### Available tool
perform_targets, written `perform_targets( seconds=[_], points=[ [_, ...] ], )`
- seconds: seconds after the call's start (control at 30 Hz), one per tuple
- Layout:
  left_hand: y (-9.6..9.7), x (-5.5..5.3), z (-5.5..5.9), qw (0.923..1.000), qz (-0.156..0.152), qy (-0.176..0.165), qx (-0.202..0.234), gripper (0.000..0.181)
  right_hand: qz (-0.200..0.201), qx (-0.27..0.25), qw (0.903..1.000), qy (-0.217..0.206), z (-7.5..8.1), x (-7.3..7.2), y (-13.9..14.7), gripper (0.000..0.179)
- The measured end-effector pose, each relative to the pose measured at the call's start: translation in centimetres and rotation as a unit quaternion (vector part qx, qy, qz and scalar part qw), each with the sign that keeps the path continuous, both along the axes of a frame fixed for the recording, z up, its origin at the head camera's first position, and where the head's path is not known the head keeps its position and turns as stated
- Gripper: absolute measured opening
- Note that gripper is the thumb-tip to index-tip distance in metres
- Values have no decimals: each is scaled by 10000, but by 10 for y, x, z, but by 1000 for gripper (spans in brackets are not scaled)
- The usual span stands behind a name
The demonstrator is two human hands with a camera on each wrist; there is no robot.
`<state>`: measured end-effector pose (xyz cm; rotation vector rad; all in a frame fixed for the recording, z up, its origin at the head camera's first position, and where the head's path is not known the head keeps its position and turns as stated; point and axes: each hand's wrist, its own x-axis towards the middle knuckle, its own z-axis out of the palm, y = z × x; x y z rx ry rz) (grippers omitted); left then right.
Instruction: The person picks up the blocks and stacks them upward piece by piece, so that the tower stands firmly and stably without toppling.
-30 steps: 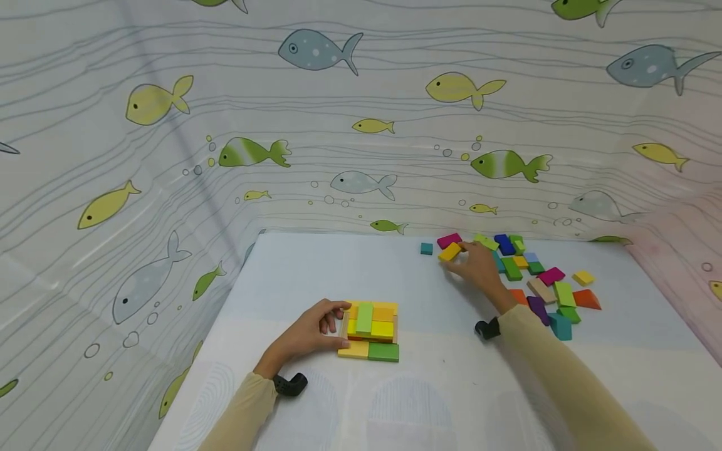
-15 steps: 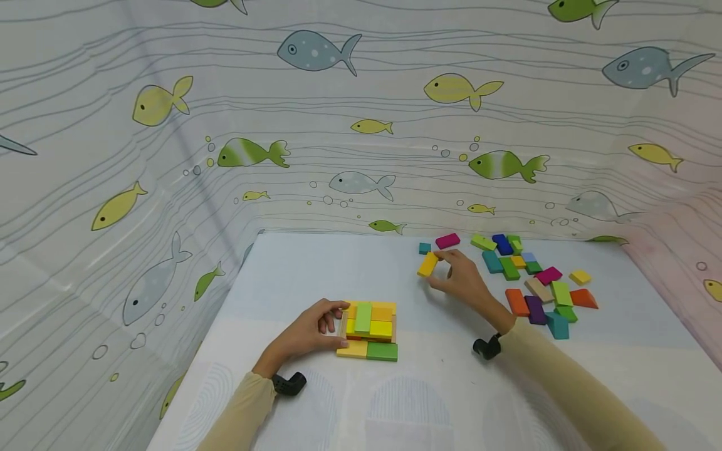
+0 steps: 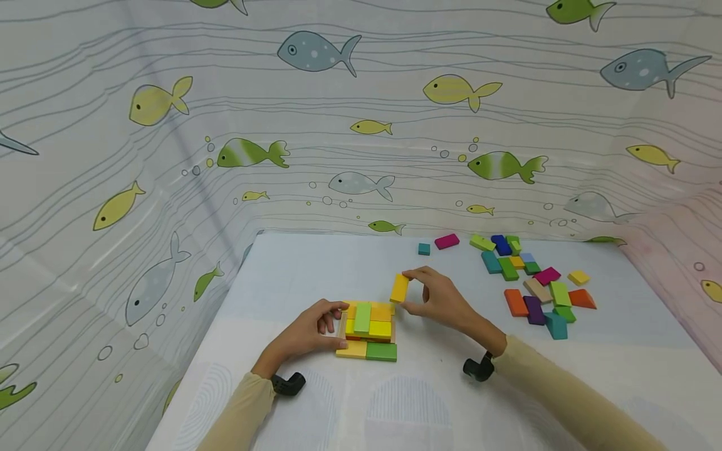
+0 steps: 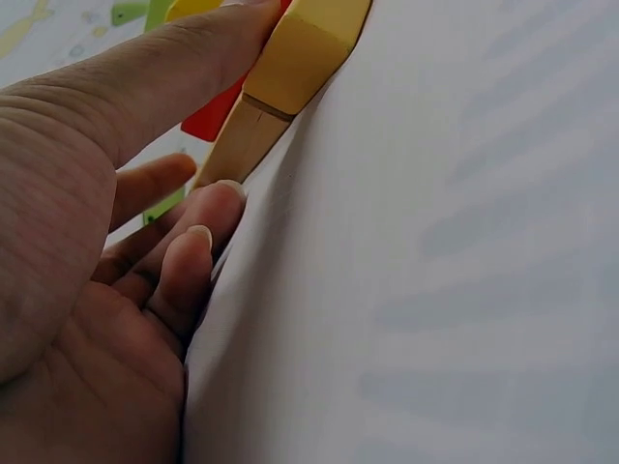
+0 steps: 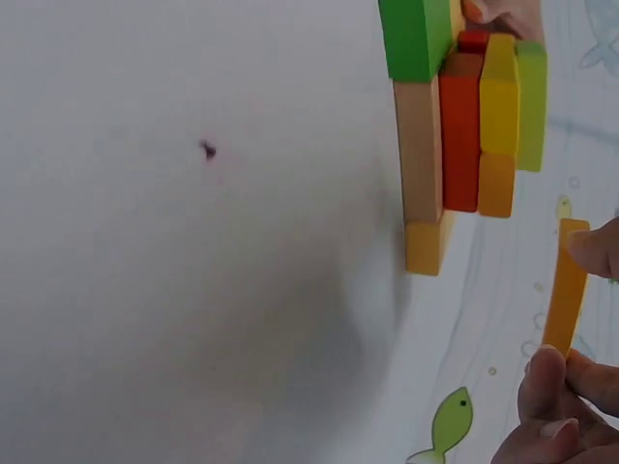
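Between the thumb and fingers of my right hand, a yellow-orange block is pinched, raised just behind the right rear corner of a low stack of wooden blocks. The right wrist view shows the stack's layers: plain wood, red, then yellow and orange, with a light green block on top. My left hand holds the stack's left end, thumb at the front on a pale yellow block, index finger at the rear. A green block lies along the front right. The other left fingers are loosely bent.
Loose coloured blocks lie scattered at the back right, among them an orange-red one and a purple one. A small teal block and a magenta block lie near the table's back edge. A fish-patterned sheet rises behind.
My right hand has carried the yellow-orange block left and nearer, from the loose blocks to the stack, turning it more upright. The left hand stays on the stack.
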<state>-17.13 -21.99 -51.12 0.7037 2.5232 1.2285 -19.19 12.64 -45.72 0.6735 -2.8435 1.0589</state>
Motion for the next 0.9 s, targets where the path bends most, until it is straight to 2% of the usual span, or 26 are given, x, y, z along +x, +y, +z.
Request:
perform_targets(
  seconds=[0.4,0.7,0.9],
  points=[
    [-1,0,0,9999,-85,44,108,76,690,-20,9975,-119,1,24,-24,64],
    [-2,-2,-2,9998,-117,106,91,76,834,367,9953,-342,-4,31,-35,63],
    [-2,-2,-2,9998,-96,128,81,75,887,379,9946,-385,-5,33,-38,64]
  ],
)
